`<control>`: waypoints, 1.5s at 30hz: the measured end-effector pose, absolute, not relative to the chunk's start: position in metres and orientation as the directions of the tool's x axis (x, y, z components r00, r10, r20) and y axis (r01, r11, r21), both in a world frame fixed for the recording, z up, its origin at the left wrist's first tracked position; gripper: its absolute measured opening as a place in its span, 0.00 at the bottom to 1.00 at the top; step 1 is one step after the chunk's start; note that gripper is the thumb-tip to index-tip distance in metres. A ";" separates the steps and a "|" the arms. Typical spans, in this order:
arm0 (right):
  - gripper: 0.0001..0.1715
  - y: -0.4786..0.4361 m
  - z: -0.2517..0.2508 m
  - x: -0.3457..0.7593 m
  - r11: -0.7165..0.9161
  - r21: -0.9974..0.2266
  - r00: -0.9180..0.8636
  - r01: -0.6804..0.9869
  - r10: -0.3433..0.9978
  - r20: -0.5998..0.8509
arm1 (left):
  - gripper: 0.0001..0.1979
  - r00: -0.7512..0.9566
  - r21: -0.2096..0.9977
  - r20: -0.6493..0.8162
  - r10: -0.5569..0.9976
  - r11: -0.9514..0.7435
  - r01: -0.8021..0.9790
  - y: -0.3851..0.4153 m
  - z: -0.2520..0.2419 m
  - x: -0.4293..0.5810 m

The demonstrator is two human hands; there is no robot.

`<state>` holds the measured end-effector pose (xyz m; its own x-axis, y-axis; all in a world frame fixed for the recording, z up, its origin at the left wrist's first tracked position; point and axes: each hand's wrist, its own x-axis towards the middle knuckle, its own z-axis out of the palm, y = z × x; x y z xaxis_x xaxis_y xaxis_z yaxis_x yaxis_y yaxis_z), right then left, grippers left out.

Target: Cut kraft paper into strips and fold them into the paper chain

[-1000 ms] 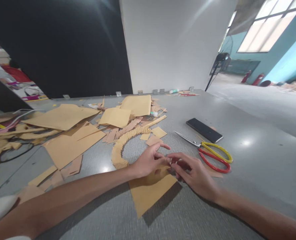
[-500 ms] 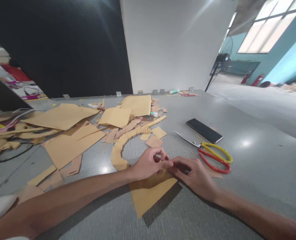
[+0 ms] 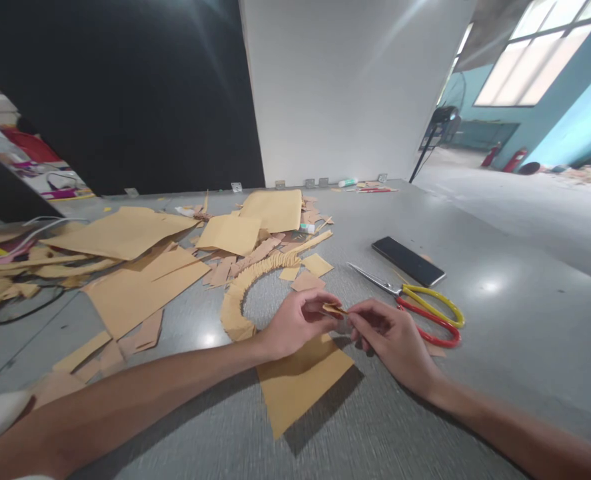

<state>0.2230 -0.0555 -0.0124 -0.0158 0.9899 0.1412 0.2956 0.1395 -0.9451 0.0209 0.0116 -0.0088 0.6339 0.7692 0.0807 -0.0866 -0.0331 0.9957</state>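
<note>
My left hand (image 3: 299, 321) and my right hand (image 3: 391, 340) meet over the grey table, both pinching a small folded piece of brown paper (image 3: 333, 309) between their fingertips, lifted a little off the surface. Under them lies a brown paper sheet (image 3: 300, 383) with its near corner pointing toward me. A curved chain of folded brown paper pieces (image 3: 239, 293) arcs away just left of my left hand.
Scissors with one yellow and one red handle (image 3: 425, 308) lie right of my hands, a black phone (image 3: 408, 261) beyond them. Larger brown sheets and scraps (image 3: 140, 267) cover the table's left side. A black panel and a white wall stand at the far edge.
Both hands have risen slightly off the sheet and the small folded piece now shows between the fingertips. My left fingers, stretched out a second ago, have curled in.
</note>
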 end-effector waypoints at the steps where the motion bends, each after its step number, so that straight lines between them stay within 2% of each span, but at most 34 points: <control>1: 0.14 -0.056 -0.012 0.223 0.137 -0.945 -0.031 0.296 0.991 0.134 | 0.15 0.620 0.997 0.070 0.782 -0.037 -0.066 0.012 -0.010 0.021; 5: 0.17 -0.056 -0.010 0.223 0.132 -0.951 -0.083 0.278 0.990 0.113 | 0.10 0.593 0.999 0.032 0.805 -0.035 -0.006 0.012 -0.012 0.022; 10: 0.20 -0.056 -0.007 0.222 0.129 -0.947 -0.148 0.293 0.985 0.089 | 0.15 0.626 0.998 0.055 0.778 -0.047 -0.029 0.010 -0.010 0.022; 13: 0.17 -0.056 -0.007 0.221 0.113 -0.957 -0.187 0.266 0.980 0.064 | 0.18 0.641 0.995 0.084 0.763 -0.028 -0.098 0.009 -0.007 0.022; 17: 0.17 -0.053 -0.008 0.223 0.065 -0.981 -0.228 0.181 0.973 0.022 | 0.17 0.677 0.994 0.072 0.732 0.001 -0.106 0.009 -0.008 0.022; 20: 0.18 -0.051 -0.008 0.224 0.088 -0.979 -0.274 0.183 0.961 0.035 | 0.15 0.702 0.996 0.055 0.710 0.007 -0.086 0.009 -0.009 0.022; 26: 0.17 -0.051 -0.005 0.225 0.100 -0.973 -0.272 0.207 0.961 0.041 | 0.13 0.670 0.995 0.096 0.736 -0.066 -0.071 0.006 -0.006 0.024; 35: 0.15 -0.054 -0.005 0.222 0.106 -0.955 -0.162 0.277 0.985 0.062 | 0.16 0.706 0.997 0.060 0.706 -0.078 -0.007 0.003 -0.003 0.021; 37: 0.17 -0.056 -0.006 0.220 0.199 -0.898 -0.143 0.393 0.978 0.154 | 0.17 0.708 0.997 0.072 0.703 -0.076 -0.026 0.003 -0.005 0.022; 40: 0.16 -0.061 -0.006 0.219 0.392 -0.704 -0.219 0.592 0.919 0.328 | 0.18 0.726 0.996 0.084 0.683 -0.033 -0.085 0.004 -0.007 0.023; 43: 0.18 -0.065 -0.010 0.220 0.529 -0.530 -0.344 0.663 0.844 0.412 | 0.20 0.729 0.994 0.073 0.681 0.007 -0.107 0.005 -0.009 0.023; 45: 0.19 -0.066 -0.012 0.222 0.558 -0.410 -0.378 0.722 0.813 0.442 | 0.21 0.727 0.995 0.067 0.683 0.009 -0.100 0.005 -0.010 0.023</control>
